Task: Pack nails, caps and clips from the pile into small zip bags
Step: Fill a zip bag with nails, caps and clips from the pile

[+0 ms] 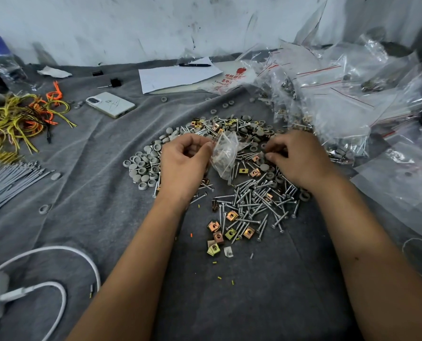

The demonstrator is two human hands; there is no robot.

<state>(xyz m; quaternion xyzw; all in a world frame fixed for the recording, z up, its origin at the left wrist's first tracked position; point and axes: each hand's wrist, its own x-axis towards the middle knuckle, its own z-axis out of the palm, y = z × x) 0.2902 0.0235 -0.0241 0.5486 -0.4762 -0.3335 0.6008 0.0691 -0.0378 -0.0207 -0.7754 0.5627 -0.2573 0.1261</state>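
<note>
The pile of nails, caps and clips point(232, 183) lies at the frame's centre on the cloth-covered counter point(101, 193). Over it, the left hand point(184, 163) holds a small zip bag point(223, 153), with the right hand point(301, 158) beside it. Filled zip bags point(328, 94) heap at upper right. A phone point(110, 104) lies at upper left, wire ties point(15, 119) at far left, and paper point(175, 76) with a pen point(195, 65) on it behind the pile.

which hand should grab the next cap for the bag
Right. The right hand holds no bag and its fingertips are already down among the caps and nails; the left hand is pinching the bag.
</note>
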